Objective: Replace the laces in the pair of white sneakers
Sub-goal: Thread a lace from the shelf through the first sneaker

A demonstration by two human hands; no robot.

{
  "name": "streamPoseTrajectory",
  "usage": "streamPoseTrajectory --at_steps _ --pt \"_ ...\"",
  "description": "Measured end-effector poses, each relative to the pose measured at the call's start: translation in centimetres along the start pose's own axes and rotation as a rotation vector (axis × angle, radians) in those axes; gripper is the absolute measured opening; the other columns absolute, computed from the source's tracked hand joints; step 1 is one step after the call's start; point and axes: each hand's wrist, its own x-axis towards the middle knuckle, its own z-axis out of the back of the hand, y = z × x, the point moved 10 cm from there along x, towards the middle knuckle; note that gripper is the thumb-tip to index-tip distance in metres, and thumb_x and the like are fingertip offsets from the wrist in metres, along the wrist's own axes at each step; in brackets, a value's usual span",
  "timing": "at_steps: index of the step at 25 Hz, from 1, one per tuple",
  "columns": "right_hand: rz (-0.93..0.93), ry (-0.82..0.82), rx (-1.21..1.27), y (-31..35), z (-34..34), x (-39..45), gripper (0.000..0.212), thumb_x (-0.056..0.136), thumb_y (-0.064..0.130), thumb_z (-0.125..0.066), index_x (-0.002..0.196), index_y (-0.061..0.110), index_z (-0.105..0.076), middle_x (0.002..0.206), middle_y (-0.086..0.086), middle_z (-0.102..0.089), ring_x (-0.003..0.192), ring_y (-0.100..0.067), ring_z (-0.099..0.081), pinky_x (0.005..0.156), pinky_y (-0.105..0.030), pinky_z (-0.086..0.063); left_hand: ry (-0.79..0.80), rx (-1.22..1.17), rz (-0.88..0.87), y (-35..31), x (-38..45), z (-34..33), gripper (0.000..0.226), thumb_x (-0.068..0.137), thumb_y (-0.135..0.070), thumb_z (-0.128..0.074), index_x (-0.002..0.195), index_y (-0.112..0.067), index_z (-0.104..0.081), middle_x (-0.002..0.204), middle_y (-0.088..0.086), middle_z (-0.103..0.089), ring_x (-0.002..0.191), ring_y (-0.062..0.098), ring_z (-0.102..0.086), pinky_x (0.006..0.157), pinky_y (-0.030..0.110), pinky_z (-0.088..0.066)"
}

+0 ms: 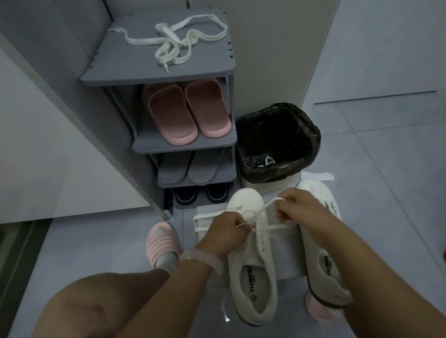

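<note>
Head view: both hands' fingers pinch white lace (270,226) over left sneaker (251,267); left hand (224,232), right hand (302,210).

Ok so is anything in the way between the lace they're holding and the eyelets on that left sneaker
Nothing visible. Both the left hand and right hand already hold the lace right over the left sneaker, and its eyelet rows lie open beside the fingers. The other sneaker sits off to the right, clear.
</note>
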Motion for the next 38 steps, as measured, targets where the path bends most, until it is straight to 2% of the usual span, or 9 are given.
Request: streamPoseTrajectory --at_steps 6,12,15,18,20,24,30,35,38 --pt "-0.221 0.066 0.556 -1.2 0.8 -0.5 0.011 0.093 0.003 -0.047 0.096 0.009 -0.055 0.057 -0.003 -0.049 0.032 -0.005 -0.034 0.047 -0.02 -0.046 0.045 -0.021 0.027 0.3 0.1 0.3 0.02 0.089 -0.024 -0.057 0.073 -0.012 -0.058 0.065 -0.008 -0.047 0.073 0.011 -0.047 0.054 0.011 -0.031" --pt "-0.205 0.095 0.532 -1.8 0.8 -0.2 0.023 0.098 0.008 -0.039 0.113 0.003 -0.056 0.047 0.001 -0.056 0.04 -0.008 -0.044 0.056 -0.021 -0.05 0.035 -0.034 0.027 0.0 0.2 0.7 0.032 0.089 -0.024 -0.057 0.059 -0.021 -0.048 0.064 -0.009 -0.045 0.06 0.001 -0.041 0.052 0.014 -0.029" --pt "-0.167 0.193 0.114 -1.7 0.2 -0.7 0.022 0.099 0.013 -0.038 0.116 0.012 -0.051 0.07 -0.007 -0.066 0.039 -0.009 -0.049 0.05 -0.019 -0.047 0.045 -0.104 0.042 -0.3 -0.2 0.5 0.031 0.09 -0.025 -0.056 0.06 -0.02 -0.051 0.062 -0.008 -0.045 0.058 0.002 -0.041 0.052 0.016 -0.029" --pt "0.174 0.119 -0.677 0.3 -0.5 -0.2 0.034 0.093 0.023 -0.05 0.127 0.019 -0.048 0.118 -0.008 -0.057 0.099 -0.018 -0.058 0.081 -0.025 -0.047 0.053 -0.272 0.056 -0.8 -0.4 0.4 0.032 0.089 -0.024 -0.058 0.059 -0.017 -0.052 0.057 -0.006 -0.046 0.053 0.006 -0.042 0.048 0.015 -0.034" --pt "0.3 0.213 -0.694 0.5 -2.8 -0.6 0.054 0.088 0.03 -0.058 0.138 0.022 -0.039 0.141 -0.003 -0.04 0.127 -0.02 -0.04 0.105 -0.034 -0.035 0.09 -0.397 0.079 -0.9 -0.6 0.0 0.029 0.09 -0.025 -0.057 0.065 -0.011 -0.053 0.056 -0.004 -0.047 0.047 0.006 -0.042 0.042 0.012 -0.033" --pt "0.267 0.362 -0.828 -1.8 -5.8 -1.1 0.075 0.084 0.041 -0.062 0.146 0.019 -0.026 0.155 0.005 -0.014 0.139 -0.015 -0.026 0.111 -0.036 -0.03 0.097 -0.549 0.133 -1.8 -1.3 0.5 0.032 0.096 -0.027 -0.045 0.073 -0.006 -0.054 0.054 -0.001 -0.055 0.031 0.001 -0.035 0.037 0.012 -0.029" --pt "0.252 0.37 -0.768 -2.0 -5.7 -0.9 0.073 0.085 0.039 -0.062 0.145 0.017 -0.027 0.154 0.002 -0.015 0.14 -0.015 -0.021 0.114 -0.029 -0.022 -0.367 -1.012 -0.152 -5.5 -4.0 14.9 0.04 0.097 -0.017 -0.037 0.057 -0.014 -0.035 0.038 -0.007 -0.034 0.028 0.004 -0.024 0.035 0.012 -0.019" --pt "0.051 0.05 -0.377 -1.7 -0.9 -0.4 0.016 0.089 0.025 -0.057 0.09 0.009 -0.062 0.09 -0.006 -0.061 0.087 -0.018 -0.057 0.072 -0.024 -0.042 -0.236 0.212 -0.008 -3.5 -2.4 10.6 0.021 0.092 -0.035 -0.049 0.079 -0.021 -0.056 0.082 -0.001 -0.059 0.075 0.016 -0.055 0.067 0.026 -0.042" --pt "-0.003 0.087 -0.465 -2.5 -2.1 -0.5 0.029 0.087 0.031 -0.061 0.064 0.015 -0.051 0.065 0.002 -0.055 0.064 -0.013 -0.052 0.068 -0.027 -0.044 0.039 0.439 -0.057 -2.5 -1.4 2.3 0.025 0.09 -0.036 -0.049 0.11 -0.025 -0.059 0.115 0.001 -0.061 0.107 0.021 -0.054 0.084 0.03 -0.039"
